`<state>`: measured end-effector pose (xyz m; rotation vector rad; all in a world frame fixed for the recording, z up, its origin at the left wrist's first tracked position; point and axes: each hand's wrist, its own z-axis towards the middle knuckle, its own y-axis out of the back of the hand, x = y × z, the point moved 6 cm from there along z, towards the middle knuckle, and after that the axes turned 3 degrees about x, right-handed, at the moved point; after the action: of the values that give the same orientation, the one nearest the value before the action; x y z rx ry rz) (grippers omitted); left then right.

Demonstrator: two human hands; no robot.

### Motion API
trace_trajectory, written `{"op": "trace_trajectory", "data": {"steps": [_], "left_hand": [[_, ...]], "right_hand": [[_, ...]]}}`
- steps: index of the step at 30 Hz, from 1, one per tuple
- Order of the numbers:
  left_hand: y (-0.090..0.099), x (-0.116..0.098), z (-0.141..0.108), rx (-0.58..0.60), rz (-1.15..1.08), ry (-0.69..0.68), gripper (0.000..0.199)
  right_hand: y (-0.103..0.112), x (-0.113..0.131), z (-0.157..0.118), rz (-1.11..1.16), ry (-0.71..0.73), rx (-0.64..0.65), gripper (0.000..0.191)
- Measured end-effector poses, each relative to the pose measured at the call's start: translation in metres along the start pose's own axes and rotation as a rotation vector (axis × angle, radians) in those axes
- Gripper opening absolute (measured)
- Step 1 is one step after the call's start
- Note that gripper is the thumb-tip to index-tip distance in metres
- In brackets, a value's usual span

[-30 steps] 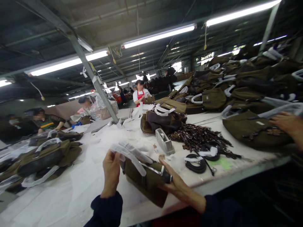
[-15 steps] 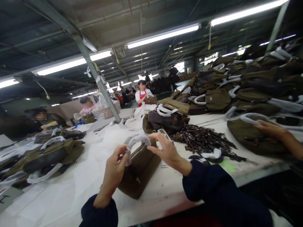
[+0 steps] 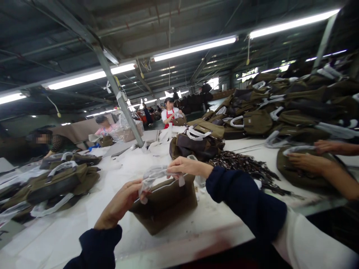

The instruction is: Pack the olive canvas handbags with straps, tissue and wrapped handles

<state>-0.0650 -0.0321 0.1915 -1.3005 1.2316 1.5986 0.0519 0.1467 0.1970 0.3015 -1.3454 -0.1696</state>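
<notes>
An olive canvas bag point(image 3: 164, 204) with a zipped top rests on the white-covered table point(image 3: 67, 228) right in front of me. A clear plastic-wrapped bag handle point(image 3: 153, 176) rises from its top edge. My left hand point(image 3: 120, 200) is shut on the handle's left end, and my right hand point(image 3: 187, 167) holds its right end above the bag. Past the bag, a co-worker's hands point(image 3: 308, 158) rest on another olive bag point(image 3: 300, 175).
Stacked olive bags point(image 3: 294, 101) pile up along the right. More bags lie at left point(image 3: 56, 183), and a dark brown bag point(image 3: 193, 147) stands behind mine. A heap of dark buckles point(image 3: 241, 164) lies nearby. A steel post point(image 3: 117, 97) slants up beyond the table.
The bag has turned, its zipped top now facing up and away from me. My hands have spread along the plastic-wrapped handle, and the co-worker's second hand has come into view.
</notes>
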Motion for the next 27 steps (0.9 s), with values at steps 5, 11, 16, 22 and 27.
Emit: {"op": "trace_trajectory", "data": {"steps": [5, 11, 16, 22, 27], "left_hand": [[0.004, 0.012, -0.004, 0.075, -0.029, 0.03, 0.042], [0.04, 0.0, 0.003, -0.34, 0.123, -0.076, 0.035], [0.028, -0.017, 0.021, -0.08, 0.246, -0.082, 0.042], [0.022, -0.029, 0.035, -0.032, 0.4, -0.1, 0.029], [0.027, -0.034, 0.04, -0.333, 0.616, -0.205, 0.02]], "right_hand": [[0.004, -0.005, -0.006, 0.019, -0.108, -0.018, 0.054], [0.022, -0.003, -0.003, -0.042, -0.093, -0.287, 0.036], [0.027, -0.009, 0.015, -0.302, -0.117, -0.212, 0.034], [0.026, -0.007, 0.029, -0.49, -0.079, -0.141, 0.013], [0.027, 0.008, 0.028, -0.733, -0.057, -0.332, 0.008]]}}
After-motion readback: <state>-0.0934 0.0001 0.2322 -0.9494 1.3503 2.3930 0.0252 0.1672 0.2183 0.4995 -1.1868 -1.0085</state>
